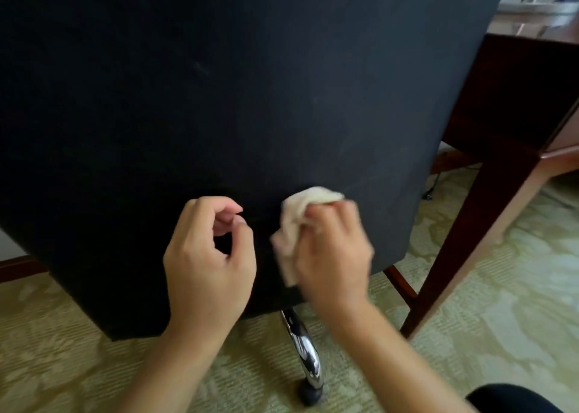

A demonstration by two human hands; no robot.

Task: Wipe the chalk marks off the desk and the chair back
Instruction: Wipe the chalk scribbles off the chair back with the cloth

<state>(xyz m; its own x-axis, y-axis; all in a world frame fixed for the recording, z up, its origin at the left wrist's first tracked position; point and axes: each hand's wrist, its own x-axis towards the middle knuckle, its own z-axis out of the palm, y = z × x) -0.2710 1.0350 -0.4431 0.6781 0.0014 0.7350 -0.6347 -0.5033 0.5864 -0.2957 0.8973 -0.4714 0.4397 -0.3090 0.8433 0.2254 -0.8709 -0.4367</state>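
Our left hand hung half-curled and empty against the black chair back. Just right, our right hand gripped a crumpled pale cloth pressed to its lower edge. The desk stood far right.

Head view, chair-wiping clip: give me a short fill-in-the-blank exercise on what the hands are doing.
1. The cloth is held in the ____ hand.
2. The left hand holds ____.
3. The cloth is pressed against the black ____ back.
4. The wooden desk stands to the ____ of the chair back.

Missing words: right; nothing; chair; right
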